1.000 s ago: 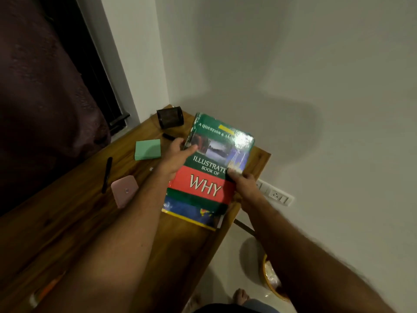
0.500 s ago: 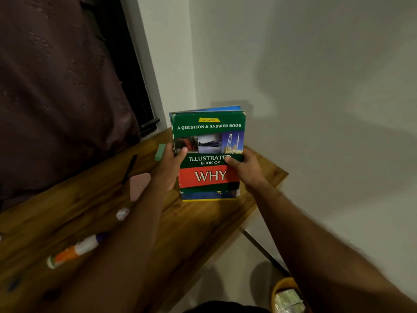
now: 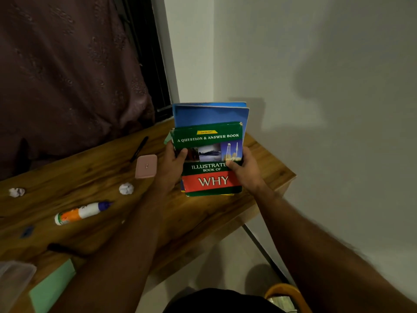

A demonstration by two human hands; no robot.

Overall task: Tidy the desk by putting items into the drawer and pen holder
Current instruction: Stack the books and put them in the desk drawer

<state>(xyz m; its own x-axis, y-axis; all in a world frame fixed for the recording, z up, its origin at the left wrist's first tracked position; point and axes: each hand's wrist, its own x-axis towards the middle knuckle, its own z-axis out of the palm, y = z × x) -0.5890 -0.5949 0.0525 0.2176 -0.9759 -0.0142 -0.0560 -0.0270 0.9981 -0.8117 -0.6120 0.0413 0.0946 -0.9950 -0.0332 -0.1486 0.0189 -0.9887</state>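
A long wooden desk [image 3: 94, 177] stood by a dark curtain [image 3: 67, 75] and a pale wall [image 3: 316, 86]. Over its far end, two books were held up together: a green book [image 3: 209, 141] in front and a blue book [image 3: 212, 114] right behind it. The left hand [image 3: 171, 164] gripped the green book's left edge, thumb on the cover. The right hand [image 3: 246, 168] gripped its right edge the same way. On the desk lay a glue bottle [image 3: 82, 212], a pink case [image 3: 146, 166], a black pen [image 3: 139, 149], and two paper balls [image 3: 126, 188].
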